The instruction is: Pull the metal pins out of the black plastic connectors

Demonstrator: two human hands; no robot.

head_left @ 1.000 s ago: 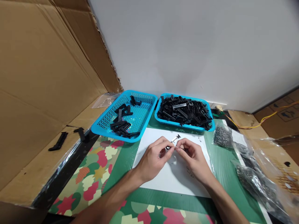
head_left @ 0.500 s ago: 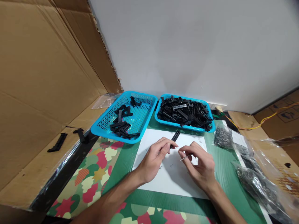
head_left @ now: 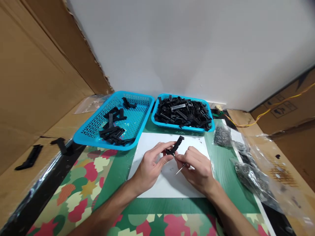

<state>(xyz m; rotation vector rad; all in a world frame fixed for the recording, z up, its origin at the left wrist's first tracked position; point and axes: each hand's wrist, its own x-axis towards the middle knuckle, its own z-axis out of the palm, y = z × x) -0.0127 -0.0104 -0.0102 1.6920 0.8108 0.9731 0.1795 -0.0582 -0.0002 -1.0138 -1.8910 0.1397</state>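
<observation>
Pinching black part (head_left: 178,144) above sheet (head_left: 167,188) with left hand (head_left: 150,167); right hand (head_left: 198,168) grips thin rod (head_left: 180,168). Green mat (head_left: 116,173) under sheet, patterned cover (head_left: 88,188) left of it. Blue baskets (head_left: 105,146) beyond sheet, white wall (head_left: 172,49) behind. Bags (head_left: 253,183) right of sheet, cardboard (head_left: 31,72) far left.

Black part (head_left: 178,144) and thin rod (head_left: 180,168), both held above the paper (head_left: 163,186).
The part is dark and L-shaped, with notches along its long arm; pinched in the left hand (head_left: 154,164), it tilts up and rightward over the paper's far half, its short foot pointing left. The rod, pale, straight and metallic-looking, slants down-left from the right hand (head_left: 197,167) over the paper's middle, its free end apart from the part.
</observation>
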